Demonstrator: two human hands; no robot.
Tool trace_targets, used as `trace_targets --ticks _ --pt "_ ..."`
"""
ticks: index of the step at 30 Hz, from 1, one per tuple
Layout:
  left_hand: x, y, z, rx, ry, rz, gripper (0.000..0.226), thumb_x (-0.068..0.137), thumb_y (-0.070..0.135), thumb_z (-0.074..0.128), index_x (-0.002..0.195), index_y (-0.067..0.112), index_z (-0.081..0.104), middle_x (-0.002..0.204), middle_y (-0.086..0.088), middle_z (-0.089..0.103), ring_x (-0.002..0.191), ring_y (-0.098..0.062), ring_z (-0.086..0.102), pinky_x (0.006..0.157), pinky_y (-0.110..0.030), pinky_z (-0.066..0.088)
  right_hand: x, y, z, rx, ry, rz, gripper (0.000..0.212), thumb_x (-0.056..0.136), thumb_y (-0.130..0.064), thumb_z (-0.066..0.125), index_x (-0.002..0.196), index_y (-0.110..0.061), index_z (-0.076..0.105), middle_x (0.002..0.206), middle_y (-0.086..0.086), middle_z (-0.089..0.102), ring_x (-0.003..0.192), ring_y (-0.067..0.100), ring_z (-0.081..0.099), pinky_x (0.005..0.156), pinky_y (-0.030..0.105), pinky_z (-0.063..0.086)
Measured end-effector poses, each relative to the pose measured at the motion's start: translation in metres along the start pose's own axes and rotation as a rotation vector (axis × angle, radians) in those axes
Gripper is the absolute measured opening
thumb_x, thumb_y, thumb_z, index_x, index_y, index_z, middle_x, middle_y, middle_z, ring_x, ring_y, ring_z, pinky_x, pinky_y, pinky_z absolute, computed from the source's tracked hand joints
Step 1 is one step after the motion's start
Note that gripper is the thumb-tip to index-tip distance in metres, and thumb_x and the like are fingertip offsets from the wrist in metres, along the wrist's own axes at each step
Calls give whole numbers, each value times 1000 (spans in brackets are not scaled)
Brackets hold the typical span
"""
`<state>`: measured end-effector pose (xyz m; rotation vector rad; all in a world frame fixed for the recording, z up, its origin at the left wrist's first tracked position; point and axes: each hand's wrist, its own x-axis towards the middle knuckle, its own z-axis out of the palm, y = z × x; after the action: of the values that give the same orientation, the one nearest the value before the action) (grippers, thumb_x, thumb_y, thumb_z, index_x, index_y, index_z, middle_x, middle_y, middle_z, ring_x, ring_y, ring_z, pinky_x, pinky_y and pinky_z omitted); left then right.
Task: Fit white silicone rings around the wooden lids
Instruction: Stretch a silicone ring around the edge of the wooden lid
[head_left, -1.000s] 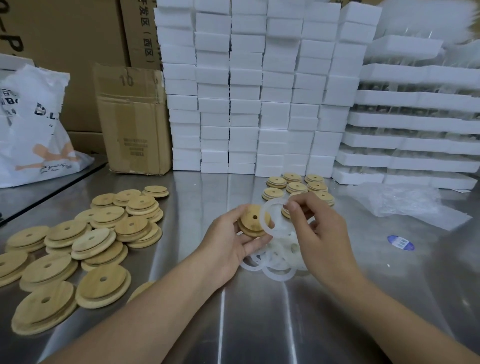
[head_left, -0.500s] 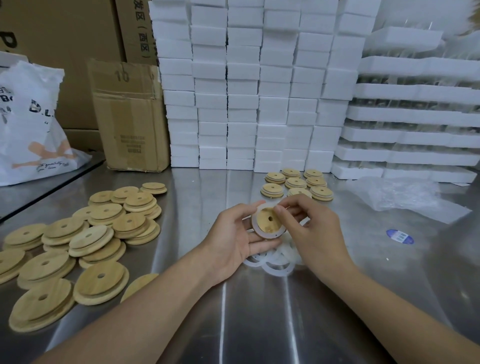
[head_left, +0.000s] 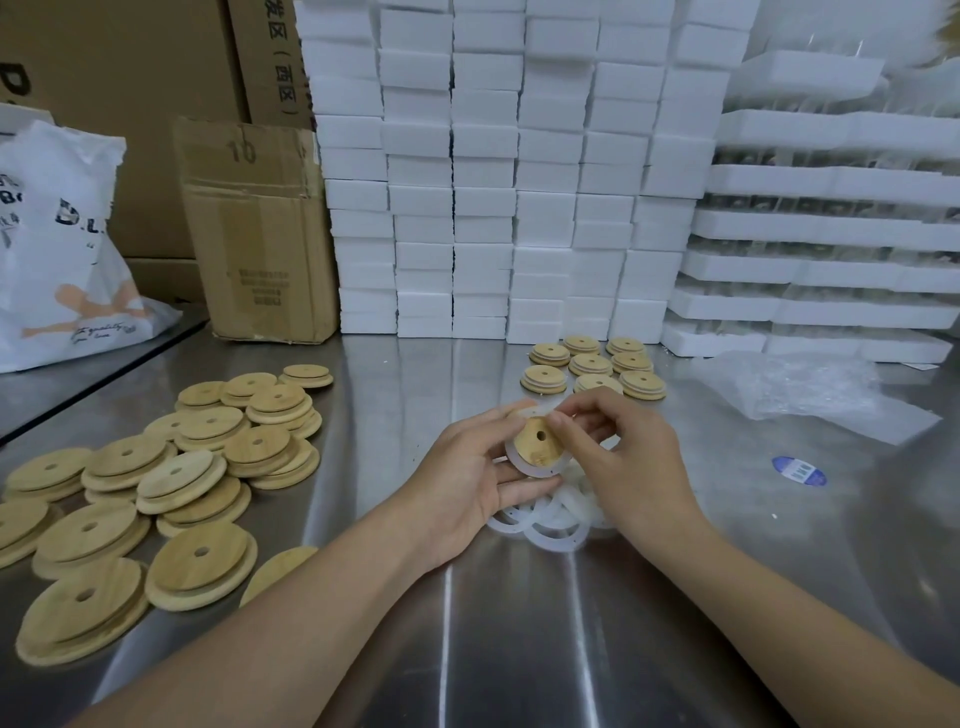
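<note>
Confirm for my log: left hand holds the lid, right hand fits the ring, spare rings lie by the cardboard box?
Wrong place: head view shows the spare rings beneath the left hand and right hand, away from the cardboard box. Rest holds.

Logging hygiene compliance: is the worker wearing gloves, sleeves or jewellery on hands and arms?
No. Left hand and right hand are ungloved, no finger rings or watch visible; both forearms are bare to the frame edge, no sleeves.

silicone ring (head_left: 515, 464) now seated round wooden lid (head_left: 535, 453), right hand (head_left: 628, 457) pinching its rim
</note>
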<state>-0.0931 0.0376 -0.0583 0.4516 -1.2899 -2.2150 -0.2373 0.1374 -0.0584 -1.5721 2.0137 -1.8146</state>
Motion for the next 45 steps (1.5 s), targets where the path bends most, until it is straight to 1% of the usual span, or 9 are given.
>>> trace_targets --ticks 4,9,13,16,19,24,27,33,45 --pt "0 -3 1 88 15 43 29 111 16 55 134 8 70 126 -22 76 116 -36 76 93 -47 65 3 2 -2 20 -26 14 8 95 -21 75 89 -26 73 83 -7 73 81 13 65 79 25 53" --pt "-1 -5 3 152 33 82 28 111 18 55 131 9 73 124 -22 76 114 -36 76 97 -52 63 5 5 -2 92 -68 43 7 97 -18 74 90 -21 74 85 -5 75 84 17 67 81 28 52" --pt "-1 -7 4 188 39 110 27 111 20 54 125 11 76 116 -18 79 109 -33 78 89 -47 66 5 5 -2 147 -73 74 7 96 -17 75 89 -19 75 82 0 74 76 16 64 75 29 51" --pt "-1 -8 5 213 59 125 28 112 21 51 122 12 77 113 -17 80 106 -31 79 81 -43 67 6 4 -2 180 -81 113 7 96 -18 76 89 -16 75 83 8 74 74 28 65 69 33 52" --pt "1 -9 5 244 82 137 30 113 23 50 121 12 77 116 -19 78 106 -32 79 81 -43 67 5 3 -2 203 -89 125 9 96 -18 75 90 -11 75 82 14 73 66 18 65 64 31 53" --pt "-2 -10 4 295 21 156 28 112 26 55 128 13 74 119 -19 77 110 -31 78 86 -44 66 6 5 -2 219 -83 118 10 95 -16 76 88 -9 76 79 16 72 58 8 61 56 20 50" --pt "-1 -11 4 313 27 160 29 113 22 52 132 13 71 121 -20 77 110 -32 78 86 -46 67 6 6 -1 219 -95 112 11 95 -19 77 87 -10 76 77 14 71 56 7 60 55 17 49" --pt "-2 -8 4 275 36 107 32 115 25 48 129 15 74 122 -23 76 108 -38 78 82 -52 67 7 6 -2 269 -108 154 13 96 -19 76 86 -11 76 66 -5 68 52 4 57 52 15 46" --pt "-1 -9 2 234 70 151 23 112 21 56 118 15 77 118 -23 75 102 -39 79 78 -53 67 13 2 -12 375 -219 333 14 94 -16 76 98 -3 78 68 3 67 54 7 57 55 18 49"
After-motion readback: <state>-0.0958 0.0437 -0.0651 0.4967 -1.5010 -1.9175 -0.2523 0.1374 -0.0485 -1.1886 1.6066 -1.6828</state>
